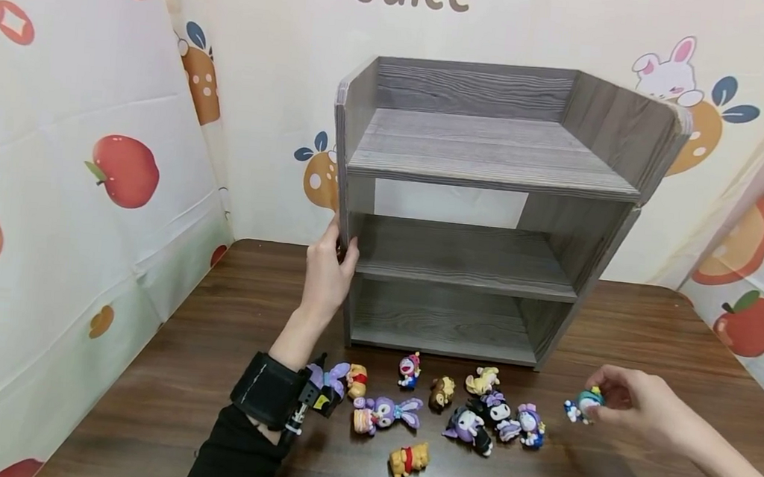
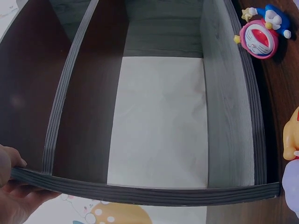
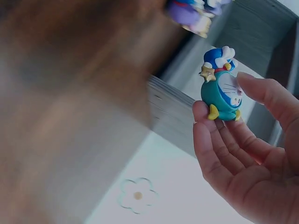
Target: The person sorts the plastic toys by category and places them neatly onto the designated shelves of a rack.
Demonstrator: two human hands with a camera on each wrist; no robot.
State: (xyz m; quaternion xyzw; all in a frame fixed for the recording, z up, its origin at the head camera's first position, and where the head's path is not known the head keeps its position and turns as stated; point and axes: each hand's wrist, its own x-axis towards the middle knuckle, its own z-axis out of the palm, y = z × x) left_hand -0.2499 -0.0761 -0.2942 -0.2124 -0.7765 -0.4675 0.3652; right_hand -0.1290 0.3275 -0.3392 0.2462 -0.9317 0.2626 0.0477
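My left hand point(image 1: 329, 268) grips the left side panel of a grey wood-grain shelf point(image 1: 468, 255). In the left wrist view its thumb lies inside the panel edge and its fingers outside. Out to the right, above the table, my right hand point(image 1: 635, 401) pinches a small cat figurine point(image 3: 223, 91) between thumb and fingers. The figurine has a teal hood, a blue body, yellow feet and a gold star. In front of the shelf lie several more figurines, among them a yellow bear point(image 1: 408, 461), a purple long-eared figure point(image 1: 388, 411) and a pink-hooded cat figurine point(image 1: 409, 370).
The shelf has three levels with raised sides and stands on the brown wooden table point(image 1: 208, 389). Fruit-printed cloth point(image 1: 265, 94) hangs behind and along both sides. A black and purple figurine point(image 1: 468, 429) lies in the cluster nearest the right hand.
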